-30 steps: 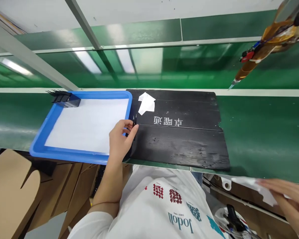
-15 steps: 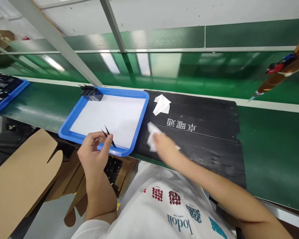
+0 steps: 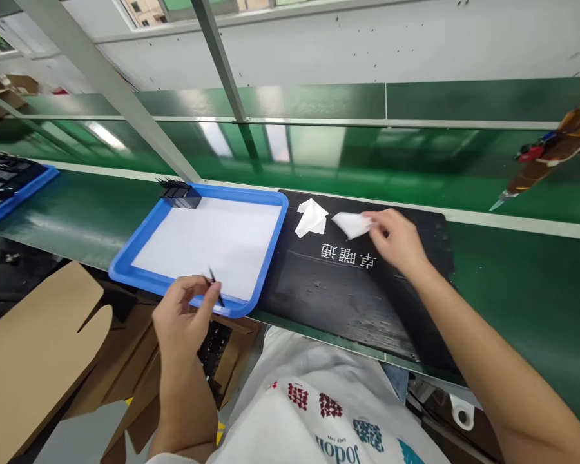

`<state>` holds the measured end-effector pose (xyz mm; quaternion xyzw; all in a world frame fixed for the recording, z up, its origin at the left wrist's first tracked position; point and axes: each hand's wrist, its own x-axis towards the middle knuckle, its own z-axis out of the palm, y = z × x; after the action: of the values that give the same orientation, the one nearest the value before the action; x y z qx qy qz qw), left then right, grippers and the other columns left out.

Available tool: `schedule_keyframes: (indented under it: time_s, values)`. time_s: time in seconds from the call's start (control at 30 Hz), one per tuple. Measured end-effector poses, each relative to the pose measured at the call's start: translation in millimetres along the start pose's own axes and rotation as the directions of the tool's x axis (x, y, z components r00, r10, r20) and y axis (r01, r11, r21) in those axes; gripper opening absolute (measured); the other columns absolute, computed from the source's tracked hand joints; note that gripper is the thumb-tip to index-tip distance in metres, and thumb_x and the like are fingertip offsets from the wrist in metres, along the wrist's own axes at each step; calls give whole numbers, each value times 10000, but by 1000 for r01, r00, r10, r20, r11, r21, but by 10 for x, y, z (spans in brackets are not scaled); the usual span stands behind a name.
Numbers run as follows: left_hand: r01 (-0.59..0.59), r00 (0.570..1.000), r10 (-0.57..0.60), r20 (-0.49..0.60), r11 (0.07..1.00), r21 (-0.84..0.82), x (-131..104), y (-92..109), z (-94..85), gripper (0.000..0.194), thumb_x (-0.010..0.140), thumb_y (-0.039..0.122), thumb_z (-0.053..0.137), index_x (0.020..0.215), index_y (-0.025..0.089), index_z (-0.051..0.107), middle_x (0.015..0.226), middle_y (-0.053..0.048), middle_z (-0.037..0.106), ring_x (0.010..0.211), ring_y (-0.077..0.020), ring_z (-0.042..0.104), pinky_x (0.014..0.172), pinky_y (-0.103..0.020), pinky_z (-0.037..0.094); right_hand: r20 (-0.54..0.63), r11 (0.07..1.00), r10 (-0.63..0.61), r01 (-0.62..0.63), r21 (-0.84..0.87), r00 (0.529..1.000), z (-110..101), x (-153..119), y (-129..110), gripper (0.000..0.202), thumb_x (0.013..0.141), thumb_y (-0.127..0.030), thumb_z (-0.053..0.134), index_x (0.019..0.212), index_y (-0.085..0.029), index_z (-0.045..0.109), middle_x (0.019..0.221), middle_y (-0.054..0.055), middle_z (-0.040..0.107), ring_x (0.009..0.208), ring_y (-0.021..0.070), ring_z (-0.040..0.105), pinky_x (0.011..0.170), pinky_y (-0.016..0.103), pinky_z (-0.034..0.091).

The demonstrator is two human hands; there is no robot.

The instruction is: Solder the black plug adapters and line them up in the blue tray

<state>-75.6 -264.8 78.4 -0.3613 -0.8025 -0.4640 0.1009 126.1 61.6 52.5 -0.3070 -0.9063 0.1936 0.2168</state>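
Between the thumb and fingers of my left hand [image 3: 186, 312] is a pair of black tweezers [image 3: 214, 283], held over the near edge of a blue tray [image 3: 269, 248]. My right hand [image 3: 397, 240] pinches a white tissue [image 3: 352, 224] above the black mat [image 3: 314, 290]. Just left of it, a second crumpled white tissue [image 3: 311, 217] lies on the mat. White lining covers the tray's floor, and a few black box-shaped parts with thin pins [image 3: 186, 196] stand in its far left corner.
A brown dispensing syringe [image 3: 536, 164] with a pale tip hangs at the right. Another blue tray [image 3: 17, 196] full of black parts sits at the far left of the green bench [image 3: 82, 216]. Cardboard flaps [image 3: 33, 361] rise below the bench at the left.
My right hand has moved away from me and to the right with the tissue, from the mat's near left to its far middle. My left hand keeps the tweezers over the tray's near edge.
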Motion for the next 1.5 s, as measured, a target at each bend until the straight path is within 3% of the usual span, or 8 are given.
schedule_keyframes:
  time_s: [0.13, 0.63, 0.93, 1.07, 1.2, 1.27, 1.33, 1.5]
  values:
    - [-113, 966, 131, 223, 989, -93, 34, 282, 366, 71, 856, 294, 649, 836, 229, 628, 758, 9, 648, 675, -138, 627, 661, -268, 538, 104, 925, 294, -255, -280, 950, 29, 356, 399, 421, 879, -137, 420, 1223, -49, 646, 1127, 244, 609, 1094, 382, 582, 951, 543, 476]
    - [-145, 928, 167, 332, 985, -90, -9, 262, 572, 127, 910, 309, 587, 848, 202, 614, 751, 16, 652, 658, -107, 631, 650, -212, 530, 336, 977, -204, 214, 7, 920, 1074, 592, -886, 378, 944, -213, 507, 1309, -143, 576, 1034, 107, 640, 945, 206, 593, 869, 297, 491]
    - [-146, 934, 163, 319, 986, -77, 18, 155, 592, 120, 906, 312, 602, 857, 203, 613, 729, 26, 652, 649, -107, 638, 648, -200, 529, 333, 977, -175, 205, -57, 927, 471, 360, -20, 355, 931, -148, 481, 1227, -157, 675, 914, 118, 594, 827, 216, 549, 791, 338, 460]
    - [-200, 916, 218, 336, 976, -89, 31, 202, 688, 122, 914, 322, 600, 871, 207, 602, 729, 29, 648, 639, -106, 636, 635, -198, 522, 481, 940, -304, 341, 12, 822, 98, -525, -76, 371, 971, -182, 433, 1225, -277, 687, 890, 87, 625, 772, 180, 560, 739, 293, 448]
    - [-318, 865, 319, 388, 946, -70, 2, 242, 839, 155, 952, 335, 541, 879, 214, 604, 750, 16, 642, 660, -118, 634, 641, -216, 516, 587, 999, -32, 3, 50, 809, -535, -1688, 141, 434, 936, -154, 384, 1162, -320, 716, 841, 64, 686, 728, 182, 644, 664, 273, 487]
    - [-366, 833, 349, 430, 930, -45, -23, 247, 954, 189, 974, 345, 500, 895, 214, 612, 796, -3, 656, 721, -137, 649, 679, -237, 521, 621, 978, 187, -206, -42, 761, -874, -2238, 394, 359, 847, -149, 460, 789, -306, 777, 788, 61, 716, 702, 211, 696, 619, 283, 508]
    - [-404, 808, 360, 466, 915, -7, -38, 250, 1094, 206, 984, 348, 477, 922, 211, 617, 842, -20, 667, 786, -159, 658, 726, -266, 524, 514, 904, 428, -369, -217, 743, -1158, -2635, 609, 302, 773, -180, 528, 575, -292, 727, 627, 78, 692, 585, 256, 693, 544, 316, 510]
    - [-472, 775, 343, 531, 872, 127, -24, 264, 1467, 190, 968, 260, 460, 966, 199, 640, 933, -54, 680, 858, -218, 640, 774, -342, 515, 54, 864, 489, -475, -165, 870, -1257, -2513, 499, 325, 916, -394, 467, 1055, -296, 744, 867, 94, 720, 684, 219, 698, 588, 302, 553]
